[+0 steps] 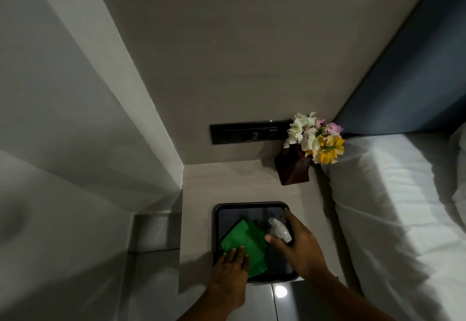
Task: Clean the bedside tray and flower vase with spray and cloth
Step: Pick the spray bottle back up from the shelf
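Note:
A dark square tray (pixel 252 206) sits on the pale bedside table near its front edge. A folded green cloth (pixel 245 241) lies in the tray's left half, and my left hand (pixel 233 264) rests flat on its near corner. A clear spray bottle (pixel 280 230) stands in the tray's right half with my right hand (pixel 300 243) wrapped around it. At the table's back right corner stands a dark brown vase (pixel 292 169) filled with white, pink and yellow flowers (pixel 315 138).
A black switch panel (pixel 249 132) is on the wall behind the table. A bed with white bedding (pixel 393 207) borders the table's right side, under a blue headboard (pixel 413 76). Glossy grey floor tiles (pixel 280 298) lie below the table's front edge.

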The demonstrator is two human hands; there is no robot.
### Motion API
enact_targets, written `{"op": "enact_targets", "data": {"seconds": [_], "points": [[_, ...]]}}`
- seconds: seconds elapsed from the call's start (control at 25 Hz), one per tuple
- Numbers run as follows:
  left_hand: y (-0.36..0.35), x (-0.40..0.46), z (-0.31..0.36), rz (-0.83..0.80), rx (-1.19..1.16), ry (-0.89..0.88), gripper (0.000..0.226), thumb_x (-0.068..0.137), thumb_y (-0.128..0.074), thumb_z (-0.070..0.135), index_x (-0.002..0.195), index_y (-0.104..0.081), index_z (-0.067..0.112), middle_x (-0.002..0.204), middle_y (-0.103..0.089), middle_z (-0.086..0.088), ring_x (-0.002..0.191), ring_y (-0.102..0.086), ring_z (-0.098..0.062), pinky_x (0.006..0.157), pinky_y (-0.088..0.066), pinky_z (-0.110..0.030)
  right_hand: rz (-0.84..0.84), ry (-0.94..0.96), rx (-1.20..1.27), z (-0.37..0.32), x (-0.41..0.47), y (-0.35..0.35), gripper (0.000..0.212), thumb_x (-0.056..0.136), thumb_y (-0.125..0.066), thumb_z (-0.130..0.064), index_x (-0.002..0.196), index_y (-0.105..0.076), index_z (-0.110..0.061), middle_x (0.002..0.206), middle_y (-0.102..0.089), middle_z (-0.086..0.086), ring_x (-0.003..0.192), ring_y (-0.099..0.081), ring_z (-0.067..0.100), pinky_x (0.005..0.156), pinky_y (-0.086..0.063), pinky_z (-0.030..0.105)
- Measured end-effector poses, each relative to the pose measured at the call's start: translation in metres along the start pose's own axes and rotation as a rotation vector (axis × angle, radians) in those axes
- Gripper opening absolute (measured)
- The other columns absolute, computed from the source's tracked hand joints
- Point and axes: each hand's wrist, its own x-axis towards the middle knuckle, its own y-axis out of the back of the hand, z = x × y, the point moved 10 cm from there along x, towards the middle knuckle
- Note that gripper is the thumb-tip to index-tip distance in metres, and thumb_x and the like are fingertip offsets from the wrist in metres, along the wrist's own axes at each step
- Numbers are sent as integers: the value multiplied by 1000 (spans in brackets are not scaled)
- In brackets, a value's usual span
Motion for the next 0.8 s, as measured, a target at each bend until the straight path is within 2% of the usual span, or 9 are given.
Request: {"op": "enact_targets", "data": {"seconds": [0.08,0.16,0.28,0.36,0.44,0.6,0.72,0.8], "points": [[17,-13,2,69,50,-46,80,89,-55,8,152,-7,13,163,10,-10,151,5,-29,122,-12,-47,9,7,-6,-3,-7,13,103,64,-64,-80,149,-29,-33,127,-46,-20,116,-46,5,99,-44,29],[39,-27,-2,136,74,-60,80,90,-54,10,152,-5,15,163,14,-7,151,7,-27,121,-14,-47,-28,25,-29,-10,-16,25,107,63,-66,-80,150,-25,-33,127,-37,-24,117,-36,0,100,-35,24],[71,-50,-8,197,55,-26,84,90,-55,16,153,2,18,163,15,-4,151,3,-27,120,-18,-46,-126,85,-45,-32,-21,33,86,78,-67,-62,149,-31,-30,131,-36,-24,122,-39,-1,100,-34,20],[82,-58,-4,184,41,-27,84,91,-55,19,153,2,18,164,12,-3,151,-1,-26,120,-21,-46,-132,125,-56,-46,-19,33,58,89,-62,-49,140,-47,-28,132,-50,-16,120,-53,7,96,-44,22],[82,-60,1,172,53,-31,82,91,-55,20,153,-1,17,164,10,-3,151,-3,-26,120,-22,-47,-75,132,-50,-53,-14,32,40,94,-57,-43,129,-59,-22,120,-65,0,107,-64,18,87,-52,29],[72,-61,12,158,92,-34,82,91,-56,23,153,-2,16,164,10,-4,151,-1,-25,120,-21,-48,-29,68,-70,-47,-10,24,36,97,-55,-33,128,-59,-16,117,-66,8,100,-63,20,84,-52,31],[78,-68,13,179,108,-23,83,91,-57,24,153,-1,16,164,12,-5,151,-1,-26,120,-20,-49,-26,35,-27,-47,-10,27,39,97,-55,-29,134,-52,-17,119,-64,10,97,-63,20,80,-53,29],[91,-76,12,191,120,-22,82,92,-55,25,153,-1,16,163,13,-5,151,-2,-27,120,-19,-49,-22,39,-17,-53,-8,35,42,95,-58,-25,135,-50,-15,121,-64,11,100,-62,21,83,-52,28]]}}
